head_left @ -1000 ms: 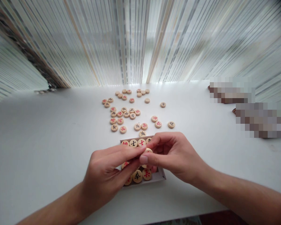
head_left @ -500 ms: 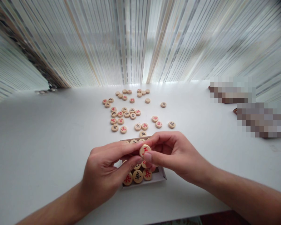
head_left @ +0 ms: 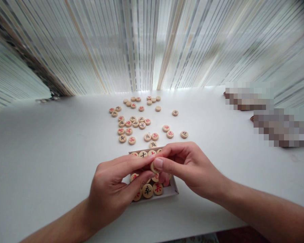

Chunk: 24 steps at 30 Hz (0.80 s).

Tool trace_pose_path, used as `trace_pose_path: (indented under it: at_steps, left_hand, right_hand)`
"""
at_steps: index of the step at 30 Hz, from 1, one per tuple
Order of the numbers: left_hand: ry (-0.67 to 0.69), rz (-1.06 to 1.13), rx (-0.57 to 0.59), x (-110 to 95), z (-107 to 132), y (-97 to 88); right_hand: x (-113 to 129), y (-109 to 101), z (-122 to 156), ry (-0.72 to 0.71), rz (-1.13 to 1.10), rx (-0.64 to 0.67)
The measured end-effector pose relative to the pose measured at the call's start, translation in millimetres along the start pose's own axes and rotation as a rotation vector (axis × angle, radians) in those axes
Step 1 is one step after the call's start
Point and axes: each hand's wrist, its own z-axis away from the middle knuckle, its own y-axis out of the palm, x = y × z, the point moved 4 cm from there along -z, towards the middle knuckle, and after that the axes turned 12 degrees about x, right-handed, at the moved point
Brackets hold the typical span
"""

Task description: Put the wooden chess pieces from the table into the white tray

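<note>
Between both hands, above a shallow box, is a round wooden xiangqi piece [head_left: 154,167], its face partly covered by my right thumb. My right hand [head_left: 184,163] pinches it between thumb and fingers. From the other side, my left hand [head_left: 119,177] has its forefinger and thumb closed at the piece's edge. Below them the open cardboard box [head_left: 173,191] holds rows of xiangqi pieces with red or black characters, among them a black-marked piece [head_left: 147,191] and a red-marked piece [head_left: 157,189] in the near row. My hands hide the box's middle.
Many loose xiangqi pieces [head_left: 135,124] lie scattered on the white table [head_left: 66,152] beyond the box. One black-marked piece [head_left: 153,144] lies right by its far edge. Two brown objects, mostly blurred out, are at the right. A striped string curtain [head_left: 121,44] hangs behind.
The held piece has turned in my fingers, and my right thumb now covers more of its face. The view has shifted slightly; the loose pieces lie as before.
</note>
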Motion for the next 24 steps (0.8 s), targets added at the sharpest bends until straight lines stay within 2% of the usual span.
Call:
trace_pose_path:
  at_steps: [9,16,24]
  left_hand:
    - [0.018,0.017,0.0,0.3,0.6,-0.1]
    - [0.073,-0.01,0.014,-4.8,-2.4,0.5]
    - [0.066,-0.023,0.009,-5.3,-3.0,1.3]
  right_hand:
    - [1.1,-0.8,0.7,0.02,-0.027,0.06]
    - [-8.3,-2.5,0.0,0.04,-0.081,-0.002]
    - [-5.0,-0.7,-0.4,0.0,-0.078,0.022]
